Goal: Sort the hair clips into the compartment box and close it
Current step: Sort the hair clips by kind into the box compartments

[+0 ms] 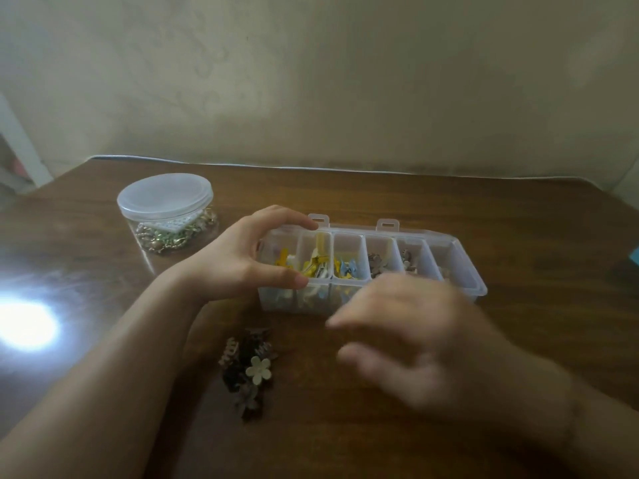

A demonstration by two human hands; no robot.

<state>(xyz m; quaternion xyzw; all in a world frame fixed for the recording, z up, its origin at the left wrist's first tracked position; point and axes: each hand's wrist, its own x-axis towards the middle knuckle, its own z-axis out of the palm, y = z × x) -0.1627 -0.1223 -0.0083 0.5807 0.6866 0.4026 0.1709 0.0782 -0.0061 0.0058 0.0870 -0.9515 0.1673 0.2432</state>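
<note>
A clear plastic compartment box [460,252] lies on the brown table, its lid down, with two latch tabs at the far edge. Through the plastic I see yellow, white and blue clips on the left and brown ones on the right. My left hand [242,257] grips the box's left end, fingers on the far edge and thumb on the near edge. My right hand [425,344] is blurred in front of the box's right half, fingers loosely spread, nothing visible in it. A small heap of brown hair clips [242,361] with a cream flower clip [258,369] lies in front of the box.
A round clear tub [166,202] with a lid stands at the back left, holding gold-coloured trinkets. A bright light glare sits on the table at the left. The table's far edge meets a beige wall. A teal object [634,261] shows at the right border.
</note>
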